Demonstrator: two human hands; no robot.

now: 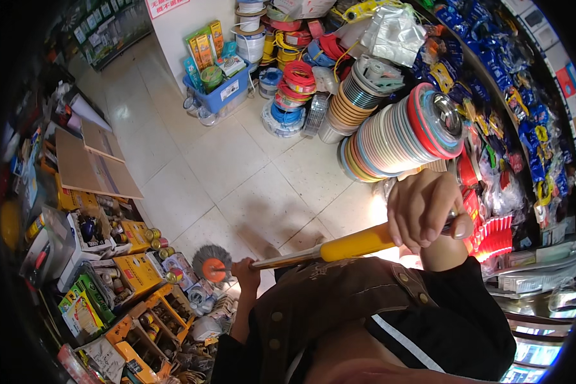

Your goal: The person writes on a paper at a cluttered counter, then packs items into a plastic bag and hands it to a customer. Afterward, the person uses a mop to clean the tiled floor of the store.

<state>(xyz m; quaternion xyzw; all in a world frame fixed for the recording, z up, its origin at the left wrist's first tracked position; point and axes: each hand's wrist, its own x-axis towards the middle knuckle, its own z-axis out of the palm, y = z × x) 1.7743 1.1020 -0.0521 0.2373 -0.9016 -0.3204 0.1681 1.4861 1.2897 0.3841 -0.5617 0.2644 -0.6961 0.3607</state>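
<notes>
A long-handled round brush lies across the front of my body, with a yellow grip (355, 241) at the right and a metal pole (288, 258). Its head (213, 267) has grey bristles around an orange hub and points left. My right hand (425, 209) curls over the far end of the yellow grip, hiding that end. Lower and to the left, my left hand (246, 271) closes around the pole just beside the brush head. The bristles hang next to small goods on the left.
A tall stack of plastic basins (389, 137) stands on the tiled floor (264, 192). Behind are metal buckets (357, 96), wire coils (288, 96) and a blue bin (218, 91). Cardboard sheets (96, 163) and open boxes (139, 278) line the left; packaged goods (509, 96) fill the right.
</notes>
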